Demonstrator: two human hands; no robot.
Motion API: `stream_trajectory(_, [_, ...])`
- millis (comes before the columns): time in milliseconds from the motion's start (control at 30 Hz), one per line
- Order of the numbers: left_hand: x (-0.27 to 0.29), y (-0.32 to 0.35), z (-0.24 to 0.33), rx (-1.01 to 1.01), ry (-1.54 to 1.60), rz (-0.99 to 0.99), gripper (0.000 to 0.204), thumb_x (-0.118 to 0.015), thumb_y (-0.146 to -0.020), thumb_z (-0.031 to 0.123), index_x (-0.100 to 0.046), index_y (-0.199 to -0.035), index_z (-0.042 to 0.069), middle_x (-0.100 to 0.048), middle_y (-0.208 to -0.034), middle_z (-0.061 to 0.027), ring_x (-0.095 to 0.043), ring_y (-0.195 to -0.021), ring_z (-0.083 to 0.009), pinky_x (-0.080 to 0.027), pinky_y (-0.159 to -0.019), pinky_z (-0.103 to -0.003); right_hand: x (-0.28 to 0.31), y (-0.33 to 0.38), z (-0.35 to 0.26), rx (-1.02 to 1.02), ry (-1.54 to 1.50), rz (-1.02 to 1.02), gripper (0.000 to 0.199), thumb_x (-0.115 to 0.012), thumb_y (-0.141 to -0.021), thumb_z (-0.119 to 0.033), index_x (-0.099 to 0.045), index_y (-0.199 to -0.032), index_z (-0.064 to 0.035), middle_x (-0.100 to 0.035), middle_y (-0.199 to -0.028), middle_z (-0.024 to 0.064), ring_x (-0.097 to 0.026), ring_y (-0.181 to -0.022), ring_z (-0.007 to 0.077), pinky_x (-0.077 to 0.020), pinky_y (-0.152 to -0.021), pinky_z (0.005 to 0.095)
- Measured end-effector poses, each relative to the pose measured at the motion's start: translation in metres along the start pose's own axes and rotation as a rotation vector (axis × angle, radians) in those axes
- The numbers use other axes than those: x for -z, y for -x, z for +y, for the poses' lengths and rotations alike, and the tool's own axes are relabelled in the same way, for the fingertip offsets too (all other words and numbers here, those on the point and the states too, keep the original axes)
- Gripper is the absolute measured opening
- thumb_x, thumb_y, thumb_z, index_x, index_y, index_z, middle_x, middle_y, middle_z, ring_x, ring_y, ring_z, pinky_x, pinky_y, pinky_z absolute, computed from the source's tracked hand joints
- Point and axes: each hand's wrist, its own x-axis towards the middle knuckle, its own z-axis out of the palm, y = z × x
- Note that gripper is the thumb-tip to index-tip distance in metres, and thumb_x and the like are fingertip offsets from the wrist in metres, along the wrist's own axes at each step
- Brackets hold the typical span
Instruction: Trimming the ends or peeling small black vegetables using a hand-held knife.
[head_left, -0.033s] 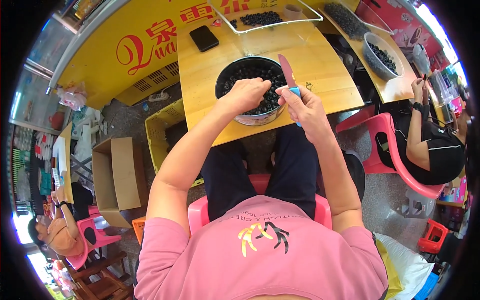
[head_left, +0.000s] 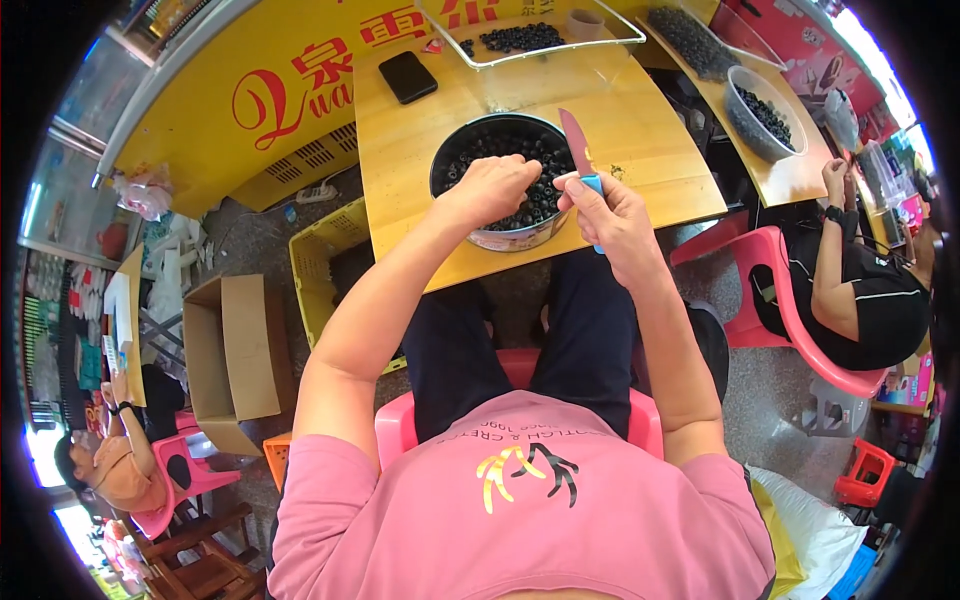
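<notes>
A round metal tin point(head_left: 512, 240) stands at the table's near edge, holding many small, dark, round pieces point(head_left: 508, 137) whose kind I cannot make out. Over the tin's contents is my left hand point(head_left: 495, 188), fingers bent and pressed together; whatever they may pinch is hidden. To the right of it, my right hand point(head_left: 617, 222) is wrapped round the blue handle of a knife point(head_left: 577, 145). The knife's reddish blade points up and away, beside the tin's right rim. Thumb and forefinger of that hand come close to the rim.
On the yellow wooden table point(head_left: 650, 140) lie a black phone point(head_left: 407, 77) and, farther back, a white-edged tray point(head_left: 560, 45) with more dark pieces. A clear bowl point(head_left: 765, 115) stands on the right-hand table. A yellow crate point(head_left: 318, 270) and cardboard box point(head_left: 255, 345) are left; people sit at both sides.
</notes>
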Motion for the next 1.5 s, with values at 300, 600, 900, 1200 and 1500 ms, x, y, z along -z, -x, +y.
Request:
stream_trajectory(300, [0.03, 0.029, 0.028, 0.183, 1.325, 0.355, 0.019, -0.067, -0.09, 0.014, -0.063, -0.104, 0.002, -0.068, -0.089, -0.0045, -0.059, -0.075, -0.0071, -0.047, -0.067, -0.021, -0.004, -0.005, 0.006, -0.028, -0.083, 0.054, 0.023, -0.061, -0.096, -0.023, -0.064, -0.105, -0.0021, -0.063, -0.083, 0.0019, -0.041, -0.053, 0.0013, -0.0324, -0.048, 0.0174])
stream_trajectory(600, [0.02, 0.052, 0.069, 0.035, 1.526, 0.823, 0.018, -0.062, -0.092, 0.003, -0.062, -0.11, -0.001, -0.068, -0.105, -0.0098, -0.063, -0.092, -0.0121, -0.052, -0.081, -0.025, -0.043, -0.011, 0.0, -0.048, -0.418, 0.006, 0.017, -0.065, -0.093, -0.023, -0.064, -0.099, -0.0073, -0.066, -0.084, 0.0021, -0.045, -0.055, 0.0028, -0.0354, -0.05, 0.0183])
stream_trajectory(900, [0.018, 0.06, 0.069, 0.114, 1.332, 0.766, 0.019, -0.064, -0.091, 0.003, -0.065, -0.11, -0.001, -0.06, -0.101, -0.0033, -0.059, -0.089, -0.008, -0.049, -0.077, -0.022, -0.041, -0.011, -0.005, 0.064, -0.256, -0.002, 0.015, -0.068, -0.09, -0.015, -0.064, -0.1, -0.0042, -0.063, -0.079, -0.0007, -0.044, -0.055, 0.0028, -0.0352, -0.049, 0.0196])
stream_trajectory(1200, [0.016, 0.065, 0.067, 0.055, 1.086, 0.799, 0.017, -0.065, -0.088, -0.001, -0.065, -0.105, -0.002, -0.059, -0.097, -0.0057, -0.063, -0.089, -0.0123, -0.052, -0.077, -0.025, -0.039, -0.01, -0.01, 0.057, -0.213, -0.011, 0.013, -0.066, -0.091, -0.014, -0.065, -0.099, -0.0043, -0.058, -0.07, -0.0039, -0.043, -0.054, 0.0022, -0.0338, -0.048, 0.0194])
stream_trajectory(1500, [0.02, 0.07, 0.074, 0.034, 1.118, 0.811, 0.015, -0.066, -0.087, -0.003, -0.064, -0.102, -0.002, -0.059, -0.097, -0.0059, -0.062, -0.088, -0.0119, -0.051, -0.077, -0.025, -0.042, -0.006, -0.021, 0.019, -0.088, -0.031, 0.014, -0.068, -0.09, -0.019, -0.064, -0.094, -0.0064, -0.05, -0.062, -0.0065, -0.042, -0.051, 0.0011, -0.0311, -0.046, 0.0179])
